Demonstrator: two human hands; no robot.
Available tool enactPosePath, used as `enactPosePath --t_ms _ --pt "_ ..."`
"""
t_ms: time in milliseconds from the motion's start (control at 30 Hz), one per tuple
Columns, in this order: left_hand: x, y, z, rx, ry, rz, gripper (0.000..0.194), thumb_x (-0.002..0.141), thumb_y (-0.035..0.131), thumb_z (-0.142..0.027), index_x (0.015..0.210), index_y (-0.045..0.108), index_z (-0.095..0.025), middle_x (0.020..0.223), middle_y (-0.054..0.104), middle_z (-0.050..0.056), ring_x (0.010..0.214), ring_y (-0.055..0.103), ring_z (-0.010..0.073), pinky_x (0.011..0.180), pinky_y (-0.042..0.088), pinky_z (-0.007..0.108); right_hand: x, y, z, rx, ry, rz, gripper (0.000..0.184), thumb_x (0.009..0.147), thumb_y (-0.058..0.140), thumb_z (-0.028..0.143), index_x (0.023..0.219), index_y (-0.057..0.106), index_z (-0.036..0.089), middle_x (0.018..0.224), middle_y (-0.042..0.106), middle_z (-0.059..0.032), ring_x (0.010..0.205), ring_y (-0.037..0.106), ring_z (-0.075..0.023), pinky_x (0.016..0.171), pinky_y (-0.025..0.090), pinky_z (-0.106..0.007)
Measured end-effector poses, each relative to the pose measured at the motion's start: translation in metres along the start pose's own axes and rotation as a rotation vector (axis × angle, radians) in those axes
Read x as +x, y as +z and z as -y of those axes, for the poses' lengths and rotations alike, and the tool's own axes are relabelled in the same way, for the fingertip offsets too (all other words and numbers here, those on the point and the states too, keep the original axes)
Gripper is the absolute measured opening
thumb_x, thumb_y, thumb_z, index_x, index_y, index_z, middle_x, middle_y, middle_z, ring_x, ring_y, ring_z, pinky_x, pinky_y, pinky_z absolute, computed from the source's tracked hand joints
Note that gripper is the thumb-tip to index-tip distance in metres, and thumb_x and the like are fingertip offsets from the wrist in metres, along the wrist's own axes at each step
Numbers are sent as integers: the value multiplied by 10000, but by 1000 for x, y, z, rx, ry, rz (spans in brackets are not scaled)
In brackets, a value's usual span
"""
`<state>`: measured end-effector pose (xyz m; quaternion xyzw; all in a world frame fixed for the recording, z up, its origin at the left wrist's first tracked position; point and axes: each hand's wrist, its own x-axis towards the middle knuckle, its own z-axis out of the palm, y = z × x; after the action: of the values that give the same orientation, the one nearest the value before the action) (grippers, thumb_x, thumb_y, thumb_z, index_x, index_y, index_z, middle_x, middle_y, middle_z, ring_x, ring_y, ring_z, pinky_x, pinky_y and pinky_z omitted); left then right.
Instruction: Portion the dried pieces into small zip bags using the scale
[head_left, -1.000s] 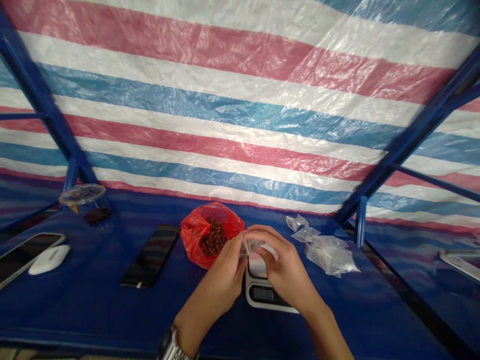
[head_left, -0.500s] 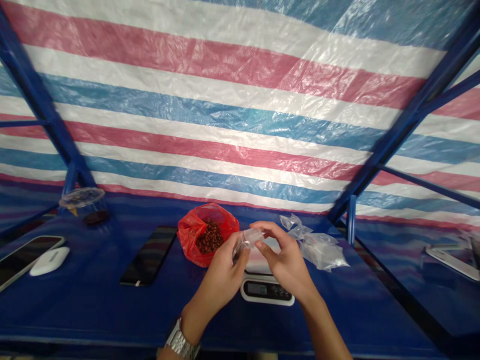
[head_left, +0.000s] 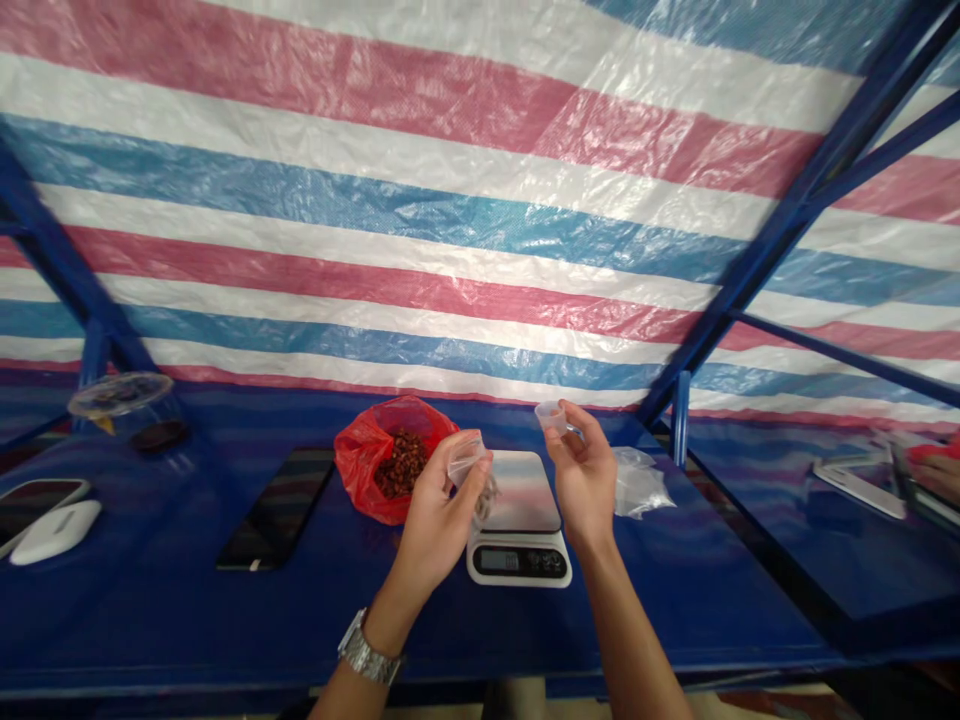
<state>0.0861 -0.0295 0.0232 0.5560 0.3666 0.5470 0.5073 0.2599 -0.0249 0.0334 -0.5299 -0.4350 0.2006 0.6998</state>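
"Head view: what is in the left hand (head_left: 439, 515)?"

"Its grip is closed on a small clear bag (head_left: 465, 456) with a red line along the top edge. Something greyish-brown shows low in the bag, too blurred to name."

"And the right hand (head_left: 585, 475)?"

"Fingers and thumb pinch a little clear cup (head_left: 550, 416), tipped to one side, well apart from the bag."

"Where are they over the desk (head_left: 525, 635)?"

"Both are raised about the scale (head_left: 517, 490), the left at its left edge, the right by its far right corner. The display is lit, but the digits are too small to read."

"What lies to the left?"

"A red plastic bag (head_left: 358, 472), mouth open, with brown beans (head_left: 401, 463) inside. The left hand partly overlaps it; I can't tell if they touch. Beyond it lies a black phone (head_left: 277, 510)."

"To the right?"

"A heap of clear bags (head_left: 639, 487), flat on the desk, just beside the right hand."
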Motion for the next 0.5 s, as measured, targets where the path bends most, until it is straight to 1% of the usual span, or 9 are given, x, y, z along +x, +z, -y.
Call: enactPosePath --t_ms 67,133,233,300,367,433,500 --pt "1 5 -4 -91 -50 -5 520 935 652 -517 1333 560 -196 1196 735 131 1027 737 249 876 596 391 1 -1 1 -47 -36 21 448 854 739 421 1237 669 199 1236 740 -131 1144 695 -288 1035 512 -501" --pt "4 9 -4 -106 -21 -33 538 927 661 -526 1336 552 -195 1206 736 136 1048 735 246 875 601 377 1 -2 4 -83 -85 46 402 865 721 400 1215 682 205 1261 729 -128 1178 671 -286 1024 511 -486" --pt "9 17 2 -13 130 -83 438 971 620 -459 1330 551 -218 1264 707 127 1193 680 233 965 572 364 3 -7 3 -150 -154 6 372 880 691 390 1206 687 211 1262 722 -122 1152 661 -272 972 525 -455" --pt "13 24 7 116 249 -54 360 1011 566 -393 1338 561 -242 1307 677 112 1235 648 217 1038 533 380 5 -13 -1 -181 -158 -49 385 880 680 395 1217 683 208 1244 722 -122 1096 667 -260 949 532 -444" --pt "17 30 12 256 336 -20 321 1025 540 -348 1328 589 -255 1303 666 96 1226 636 210 1085 495 400 7 -19 -4 -168 -116 -94 416 872 683 403 1236 676 202 1230 723 -123 1040 676 -250 929 541 -441" --pt "19 31 14 310 345 -41 316 1021 547 -347 1318 599 -251 1295 664 91 1220 630 216 1098 478 406 9 -22 -4 -139 -78 -111 441 870 689 409 1257 670 199 1231 722 -122 1022 682 -248 914 544 -437" --pt "19 25 12 277 297 -121 358 1008 571 -374 1341 575 -243 1321 648 99 1235 622 224 1099 476 401 7 -21 1 -125 -95 -82 432 880 691 395 1267 672 204 1250 715 -118 1041 679 -249 910 539 -425"
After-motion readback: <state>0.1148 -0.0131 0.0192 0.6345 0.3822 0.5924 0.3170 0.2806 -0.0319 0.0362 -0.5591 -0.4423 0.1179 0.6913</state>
